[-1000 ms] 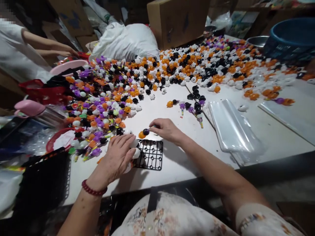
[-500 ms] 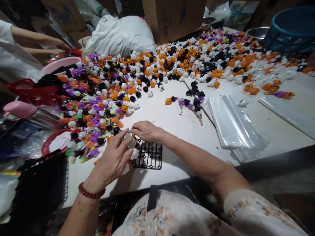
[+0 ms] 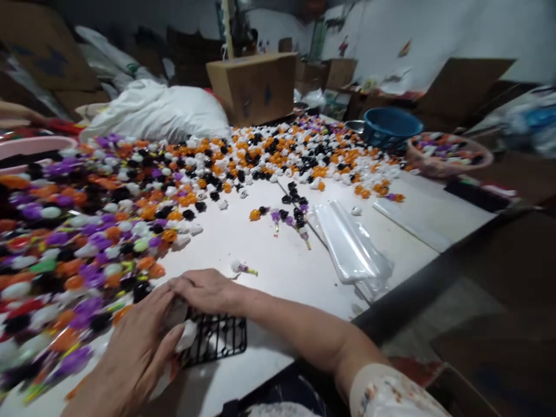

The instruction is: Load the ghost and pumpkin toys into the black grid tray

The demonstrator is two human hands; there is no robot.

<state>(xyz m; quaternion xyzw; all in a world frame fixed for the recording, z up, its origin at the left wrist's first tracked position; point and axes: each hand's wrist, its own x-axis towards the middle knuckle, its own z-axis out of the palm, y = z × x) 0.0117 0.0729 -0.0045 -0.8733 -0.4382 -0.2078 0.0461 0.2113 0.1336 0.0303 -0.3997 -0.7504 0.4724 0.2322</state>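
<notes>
A black grid tray (image 3: 221, 339) lies on the white table in front of me, partly under my hands. My left hand (image 3: 134, 341) curls its thumb and fingers around small white plastic figures (image 3: 186, 336) at the tray's left side. My right hand (image 3: 204, 292) reaches over the tray's far edge, its bent fingers meeting the left fingertips. What the right fingertips pinch, if anything, is hidden. Just beyond the right hand lies a small white-topped piece with a yellow and purple stem (image 3: 245, 269).
A heap of orange, black, white and purple figures (image 3: 260, 150) spreads across the left and back. Clear plastic bags (image 3: 351, 243) lie to the right. Behind are a white sack (image 3: 160, 110), a cardboard box (image 3: 256, 87), a blue basket (image 3: 391, 124) and a pink basin (image 3: 452, 165).
The view has swung up and to the right, so the hands and tray appear lower left. The white-topped stemmed piece now shows on the table past my right hand. Both hands stay together.
</notes>
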